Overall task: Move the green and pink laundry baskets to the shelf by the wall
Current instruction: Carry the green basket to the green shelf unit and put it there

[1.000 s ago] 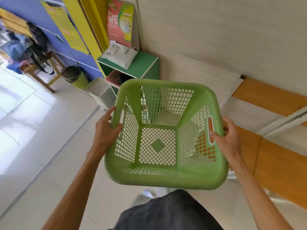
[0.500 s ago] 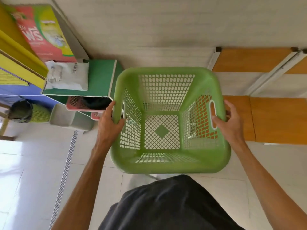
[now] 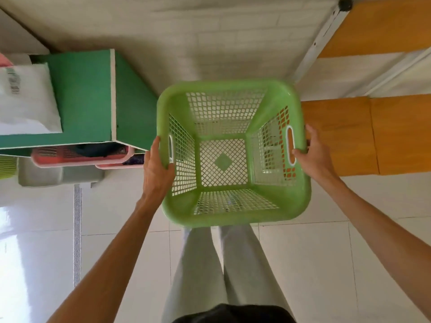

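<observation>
An empty green laundry basket (image 3: 233, 215) with lattice walls is held out in front of me, close to the wall. My left hand (image 3: 156, 166) grips its left rim by the handle slot. My right hand (image 3: 313, 155) grips the right rim by the other slot. To the left stands a green shelf cabinet (image 3: 81, 96), and pink baskets (image 3: 77, 158) with dark clothing stick out from under its top. An orange shelf with a white metal frame (image 3: 338, 134) stands to the right of the green basket.
A white bag (image 3: 25, 99) lies on the green cabinet's top. A grey bin (image 3: 60, 179) sits on the floor below the pink baskets. A floor drain strip (image 3: 77, 234) runs along the white tiles at the left. My legs are below the basket.
My view has tilted further down and turned to face the wall. The green basket, still in both hands, has come closer to the wall between the cabinet and the orange shelf.
</observation>
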{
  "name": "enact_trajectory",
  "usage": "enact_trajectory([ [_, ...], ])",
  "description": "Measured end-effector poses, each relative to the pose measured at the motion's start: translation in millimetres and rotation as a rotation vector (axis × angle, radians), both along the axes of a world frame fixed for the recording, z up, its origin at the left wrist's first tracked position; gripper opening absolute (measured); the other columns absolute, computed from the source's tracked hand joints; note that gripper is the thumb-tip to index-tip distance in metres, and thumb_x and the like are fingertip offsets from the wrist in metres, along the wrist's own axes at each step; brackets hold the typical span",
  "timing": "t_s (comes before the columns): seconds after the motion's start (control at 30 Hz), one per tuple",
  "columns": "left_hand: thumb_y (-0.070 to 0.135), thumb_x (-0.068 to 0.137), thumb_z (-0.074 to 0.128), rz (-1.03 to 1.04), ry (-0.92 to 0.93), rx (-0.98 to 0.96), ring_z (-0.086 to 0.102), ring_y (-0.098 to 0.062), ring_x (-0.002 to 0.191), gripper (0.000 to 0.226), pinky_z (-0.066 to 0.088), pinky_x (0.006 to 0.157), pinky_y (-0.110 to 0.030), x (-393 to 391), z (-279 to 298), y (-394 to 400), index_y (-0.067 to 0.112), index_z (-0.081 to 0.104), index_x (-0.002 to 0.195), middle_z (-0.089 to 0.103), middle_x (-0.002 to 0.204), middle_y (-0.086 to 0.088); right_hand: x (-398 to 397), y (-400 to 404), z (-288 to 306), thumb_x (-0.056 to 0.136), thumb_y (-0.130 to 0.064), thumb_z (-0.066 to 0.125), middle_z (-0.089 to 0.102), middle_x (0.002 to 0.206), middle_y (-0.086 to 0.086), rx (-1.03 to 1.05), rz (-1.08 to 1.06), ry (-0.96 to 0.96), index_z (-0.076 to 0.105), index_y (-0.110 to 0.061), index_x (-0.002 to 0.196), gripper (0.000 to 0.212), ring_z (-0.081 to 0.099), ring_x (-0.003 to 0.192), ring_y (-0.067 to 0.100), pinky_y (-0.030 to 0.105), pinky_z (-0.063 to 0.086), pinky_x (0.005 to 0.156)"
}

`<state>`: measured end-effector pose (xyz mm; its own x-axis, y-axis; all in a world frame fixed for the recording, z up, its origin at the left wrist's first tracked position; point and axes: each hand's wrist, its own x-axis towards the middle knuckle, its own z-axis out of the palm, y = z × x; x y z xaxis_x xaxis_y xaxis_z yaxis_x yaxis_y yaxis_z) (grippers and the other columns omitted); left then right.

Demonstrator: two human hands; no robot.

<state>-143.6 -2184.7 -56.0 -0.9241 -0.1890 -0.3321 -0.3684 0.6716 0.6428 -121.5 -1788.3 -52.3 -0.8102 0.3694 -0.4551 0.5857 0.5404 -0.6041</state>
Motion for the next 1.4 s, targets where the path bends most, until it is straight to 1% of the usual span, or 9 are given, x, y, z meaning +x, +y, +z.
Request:
enact_trajectory([
  [0.1,-0.014,0.083,0.052,-0.012,0.007,-0.042,0.041,-0.013,0.109,0.088,0.045,0.073,-0.019,-13.8,-56.6,5.1,0.025,0.023,0.157,0.045,0.14,-0.016,-18.3,-3.5,-54.1,0.092,-0.007,0.068,0.066,0.106,-0.002,0.057,0.028,-0.028,0.03,-0.027,0.152,0.074,0.054,0.062,-0.007,0.007,0.04,0.034],
  [0.17,-0.016,0.084,0.047,-0.041,0.022,-0.078,0.045,-0.019,0.102,0.085,0.046,0.074,-0.03,-22.5,-91.3,8.1,0.019,0.023,0.157,0.047,0.132,-0.021,-29.1,-4.1,-92.4,0.094,-0.009,0.066,0.069,0.113,0.005,0.102,0.062,-0.04,0.028,-0.027,0.153,0.073,0.053,0.061,-0.007,0.008,0.038,0.033],
  [0.5,-0.021,0.08,0.047,-0.19,0.04,-0.139,0.059,-0.032,0.086,0.078,0.05,0.062,-0.033,-65.6,-207.6,-0.6,0.002,0.028,0.153,0.055,0.123,-0.033,-60.8,-13.0,-216.8,0.092,-0.005,0.068,0.071,0.109,0.007,0.161,0.112,-0.054,0.023,-0.03,0.153,0.079,0.059,0.054,0.001,0.01,0.041,0.032],
  [0.67,-0.015,0.086,0.058,-0.225,-0.022,-0.161,0.055,-0.025,0.077,0.08,0.049,0.059,-0.032,-74.0,-233.9,-8.2,0.007,0.024,0.155,0.055,0.116,-0.03,-61.5,-12.5,-245.0,0.089,-0.008,0.072,0.072,0.111,0.008,0.147,0.087,-0.064,0.031,-0.023,0.148,0.073,0.058,0.059,-0.003,0.013,0.042,0.04],
  [0.83,-0.011,0.089,0.059,-0.229,-0.071,-0.19,0.053,-0.025,0.074,0.082,0.046,0.057,-0.031,-81.1,-253.0,-15.3,0.012,0.019,0.157,0.052,0.118,-0.029,-69.1,-16.4,-267.3,0.087,-0.009,0.075,0.073,0.11,0.01,0.148,0.112,-0.044,0.033,-0.021,0.147,0.074,0.053,0.057,-0.01,0.003,0.037,0.036],
  [0.97,-0.007,0.087,0.067,-0.255,-0.111,-0.171,0.054,-0.025,0.076,0.09,0.056,0.063,-0.039,-87.5,-264.0,-23.4,0.016,0.016,0.157,0.051,0.119,-0.028,-77.5,-19.8,-280.6,0.085,-0.012,0.077,0.073,0.111,0.007,0.161,0.096,-0.046,0.032,-0.025,0.146,0.077,0.06,0.058,0.002,0.018,0.049,0.047],
  [1.17,-0.003,0.086,0.072,-0.257,-0.156,-0.175,0.057,-0.026,0.077,0.095,0.06,0.066,-0.046,-92.6,-276.8,-25.5,0.02,0.014,0.157,0.049,0.122,-0.026,-83.2,-23.3,-295.6,0.083,-0.006,0.078,0.074,0.102,0.009,0.167,0.039,-0.047,0.035,-0.012,0.149,0.079,0.047,0.049,-0.012,0.004,0.033,0.031],
  [1.3,-0.001,0.085,0.073,-0.261,-0.15,-0.152,0.054,-0.023,0.084,0.096,0.056,0.069,-0.038,-96.6,-282.1,-26.0,0.022,0.014,0.157,0.047,0.126,-0.024,-89.4,-20.5,-297.1,0.085,-0.008,0.077,0.073,0.111,0.012,0.19,0.051,-0.096,0.036,-0.011,0.147,0.074,0.049,0.053,-0.005,0.005,0.032,0.029],
  [1.4,0.003,0.086,0.073,-0.275,-0.179,-0.16,0.059,-0.03,0.09,0.098,0.058,0.074,-0.042,-95.7,-281.3,-26.0,0.021,0.01,0.159,0.045,0.131,-0.025,-92.2,-18.7,-295.4,0.086,-0.011,0.076,0.071,0.119,0.014,0.216,0.137,-0.137,0.039,-0.008,0.144,0.068,0.067,0.07,0.017,0.006,0.033,0.038],
])
